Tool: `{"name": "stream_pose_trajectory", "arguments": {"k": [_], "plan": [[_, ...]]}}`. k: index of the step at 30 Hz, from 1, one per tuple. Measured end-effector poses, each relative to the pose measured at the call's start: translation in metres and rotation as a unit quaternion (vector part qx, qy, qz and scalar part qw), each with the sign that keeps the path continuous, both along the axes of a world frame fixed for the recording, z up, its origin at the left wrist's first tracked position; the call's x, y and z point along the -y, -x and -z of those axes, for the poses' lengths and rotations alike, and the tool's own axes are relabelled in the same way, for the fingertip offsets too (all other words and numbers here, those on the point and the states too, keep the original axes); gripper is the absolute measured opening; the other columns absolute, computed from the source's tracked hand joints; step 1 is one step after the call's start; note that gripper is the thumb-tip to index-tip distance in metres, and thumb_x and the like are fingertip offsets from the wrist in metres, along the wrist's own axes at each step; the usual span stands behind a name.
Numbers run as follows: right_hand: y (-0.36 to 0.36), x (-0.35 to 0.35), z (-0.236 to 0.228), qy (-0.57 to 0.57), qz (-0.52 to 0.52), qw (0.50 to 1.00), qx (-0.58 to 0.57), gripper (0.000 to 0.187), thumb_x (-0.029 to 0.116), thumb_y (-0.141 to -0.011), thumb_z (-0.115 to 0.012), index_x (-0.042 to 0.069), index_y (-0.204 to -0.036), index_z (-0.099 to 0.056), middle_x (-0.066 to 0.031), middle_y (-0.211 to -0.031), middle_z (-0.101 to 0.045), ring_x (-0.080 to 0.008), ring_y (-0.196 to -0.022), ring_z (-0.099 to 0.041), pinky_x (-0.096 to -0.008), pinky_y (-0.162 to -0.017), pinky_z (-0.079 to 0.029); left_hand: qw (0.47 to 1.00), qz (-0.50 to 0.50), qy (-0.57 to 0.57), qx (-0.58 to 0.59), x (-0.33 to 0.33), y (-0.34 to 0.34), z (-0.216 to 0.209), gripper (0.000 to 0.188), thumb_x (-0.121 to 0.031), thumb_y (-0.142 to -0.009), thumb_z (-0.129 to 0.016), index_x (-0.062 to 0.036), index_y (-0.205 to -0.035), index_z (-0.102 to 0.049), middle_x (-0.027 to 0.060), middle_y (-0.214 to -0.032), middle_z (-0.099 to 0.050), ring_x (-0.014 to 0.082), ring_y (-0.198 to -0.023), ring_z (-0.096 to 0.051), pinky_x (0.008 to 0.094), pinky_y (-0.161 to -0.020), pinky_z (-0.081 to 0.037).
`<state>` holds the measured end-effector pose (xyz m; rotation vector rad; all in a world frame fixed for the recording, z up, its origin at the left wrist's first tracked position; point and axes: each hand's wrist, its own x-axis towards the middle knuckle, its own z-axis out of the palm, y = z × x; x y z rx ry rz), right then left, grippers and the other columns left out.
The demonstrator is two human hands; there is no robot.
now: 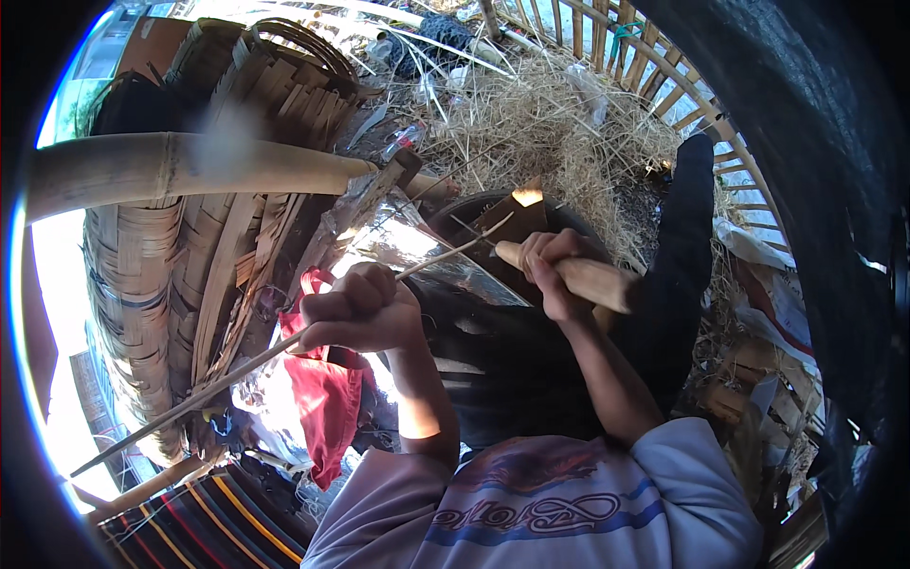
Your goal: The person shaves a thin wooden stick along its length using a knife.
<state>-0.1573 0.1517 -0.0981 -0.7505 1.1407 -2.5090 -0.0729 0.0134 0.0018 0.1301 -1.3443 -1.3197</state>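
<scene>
My left hand is closed round a long thin wooden stick, which slants from the lower left up to the middle. Beyond my fist its slightly bent far end rises past the tip of a wooden-handled tool. My right hand grips that tool by its thick pale handle. A thin dark tip sticks out of the handle toward the stick; whether it is a blade or a spike I cannot tell. Stick and tip cross or nearly touch in view. Below them lie my dark-clothed legs.
A thick bamboo pole juts in from the left above tall woven bamboo baskets. Red cloth lies beside my left forearm. Straw and loose strips cover the ground ahead. A slatted bamboo frame curves round the upper right.
</scene>
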Motion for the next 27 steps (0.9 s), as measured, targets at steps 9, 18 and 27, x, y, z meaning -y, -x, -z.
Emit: {"name": "stream_pose_trajectory", "arguments": {"k": [9,18,27], "plan": [[-0.003,0.002,-0.027,0.089,-0.042,0.995,0.002,0.017,0.003,-0.079,-0.059,0.005,-0.070,-0.045,-0.0053,-0.059,-0.052,-0.0124,-0.053,-0.052,-0.0276,-0.052,-0.044,0.997,0.039,-0.004,-0.066,0.004,-0.016,0.003,0.051,-0.062,-0.091,-0.027,-0.0161,-0.069,-0.024,-0.0054,-0.046,-0.013,0.0041,-0.039,-0.009,0.0227,-0.036,-0.007],[0.008,-0.008,-0.003,-0.003,-0.025,0.998,0.062,0.021,0.001,-0.077,-0.063,0.005,-0.068,-0.045,-0.0035,-0.056,-0.052,-0.0100,-0.052,-0.050,-0.0255,-0.053,-0.042,0.987,0.131,-0.010,-0.094,0.010,-0.018,0.005,0.051,-0.061,-0.092,-0.027,-0.0149,-0.070,-0.028,-0.0053,-0.046,-0.014,0.0038,-0.038,-0.009,0.0223,-0.035,-0.007],[0.020,-0.005,-0.004,0.034,-0.056,0.995,0.078,0.018,-0.003,-0.077,-0.060,0.006,-0.069,-0.046,-0.0049,-0.058,-0.051,-0.0121,-0.053,-0.048,-0.0284,-0.055,-0.044,0.991,0.114,0.014,-0.063,0.010,-0.016,0.008,0.052,-0.061,-0.093,-0.024,-0.0150,-0.069,-0.027,-0.0058,-0.046,-0.015,0.0026,-0.037,-0.011,0.0210,-0.034,-0.008]]}}
